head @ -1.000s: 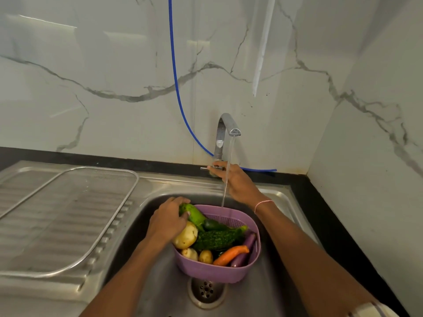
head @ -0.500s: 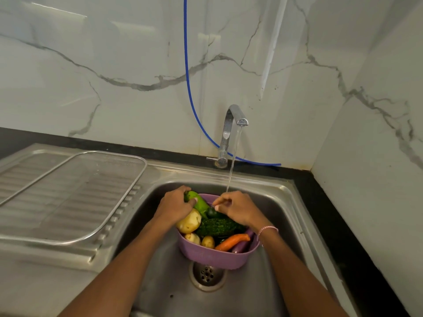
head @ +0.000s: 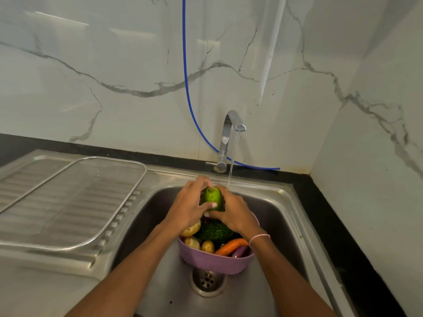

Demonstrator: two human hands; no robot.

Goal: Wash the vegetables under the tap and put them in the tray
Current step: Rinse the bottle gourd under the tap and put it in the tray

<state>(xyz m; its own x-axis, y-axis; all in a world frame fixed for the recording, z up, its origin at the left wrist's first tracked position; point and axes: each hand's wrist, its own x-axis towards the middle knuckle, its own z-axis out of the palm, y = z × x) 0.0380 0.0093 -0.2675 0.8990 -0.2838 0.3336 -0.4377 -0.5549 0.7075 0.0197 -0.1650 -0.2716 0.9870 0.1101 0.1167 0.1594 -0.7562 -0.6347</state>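
Fingers (head: 195, 186) of both hands curl round a smooth light-green vegetable (head: 212, 197), perhaps a cucumber or small gourd, held end-on above a purple basket (head: 215, 263) in the steel sink (head: 282, 225). Here the left hand (head: 187, 210) wraps its left side, thumb pressed across the front, while the right hand (head: 234, 215) cups its right side. Water from the tap (head: 231, 123) falls just beside it, at the right fingertips. It is probably firm, fairly light and slick when wet, so a full wrap round the middle should hold better than a fingertip pinch. Potatoes (head: 192, 229), a carrot (head: 231, 245) and a bumpy dark gourd (head: 215, 231) lie in the basket. A wire tray (head: 142, 170) sits on the drainboard, well to the left.
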